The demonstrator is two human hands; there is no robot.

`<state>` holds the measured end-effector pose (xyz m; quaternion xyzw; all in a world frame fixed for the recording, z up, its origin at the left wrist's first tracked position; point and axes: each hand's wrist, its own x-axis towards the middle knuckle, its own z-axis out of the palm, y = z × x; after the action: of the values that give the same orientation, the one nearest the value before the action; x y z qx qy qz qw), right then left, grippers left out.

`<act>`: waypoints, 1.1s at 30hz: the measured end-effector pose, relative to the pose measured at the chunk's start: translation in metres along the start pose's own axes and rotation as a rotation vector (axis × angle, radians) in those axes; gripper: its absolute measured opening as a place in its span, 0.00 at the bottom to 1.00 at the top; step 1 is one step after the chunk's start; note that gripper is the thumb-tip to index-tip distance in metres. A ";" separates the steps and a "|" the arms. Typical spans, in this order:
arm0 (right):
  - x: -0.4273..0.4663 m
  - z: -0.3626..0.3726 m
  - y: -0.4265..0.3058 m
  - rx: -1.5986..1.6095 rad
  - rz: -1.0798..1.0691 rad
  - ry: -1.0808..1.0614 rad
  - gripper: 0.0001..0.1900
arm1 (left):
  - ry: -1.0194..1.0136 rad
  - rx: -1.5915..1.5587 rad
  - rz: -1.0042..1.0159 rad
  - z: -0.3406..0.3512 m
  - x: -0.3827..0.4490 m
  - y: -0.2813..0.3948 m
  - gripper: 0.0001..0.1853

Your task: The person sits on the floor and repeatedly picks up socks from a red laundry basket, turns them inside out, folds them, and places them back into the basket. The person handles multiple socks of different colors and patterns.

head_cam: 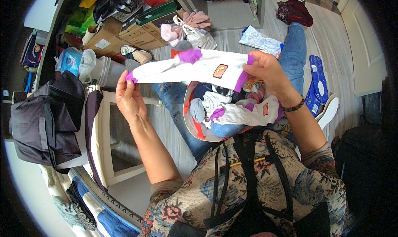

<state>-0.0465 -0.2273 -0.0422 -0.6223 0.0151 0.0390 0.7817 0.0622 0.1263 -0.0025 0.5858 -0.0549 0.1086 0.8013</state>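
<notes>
Stretched level between my hands is a white sock with a purple toe, heel and cuff and a small orange patch design. My left hand pinches its purple toe. At the cuff end, my right hand grips the purple band. Below it, a round box with a red inside wall rests at my lap, filled with socks. A matching white and purple sock lies on top of that pile. Grey sock and blue sock bundles lie beside it.
Cardboard boxes stand at the upper left, near white buckets. A white drawstring bag with pink gloves sits ahead. A plastic package and blue-packed insoles lie on the floor. A dark cap is at left.
</notes>
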 end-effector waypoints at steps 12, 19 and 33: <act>-0.009 0.001 -0.001 -0.040 0.057 -0.024 0.11 | -0.264 -0.151 -0.177 0.012 -0.008 -0.013 0.10; -0.010 0.025 0.036 -0.753 -0.161 -0.355 0.19 | -0.054 -0.027 0.000 0.026 -0.021 0.019 0.09; -0.011 0.020 0.018 -0.442 -0.140 -0.018 0.16 | -0.137 0.413 0.246 0.058 -0.051 0.031 0.14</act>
<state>-0.0596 -0.2047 -0.0541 -0.7775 -0.0439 -0.0078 0.6273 0.0076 0.0742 0.0331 0.7322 -0.1565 0.1743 0.6396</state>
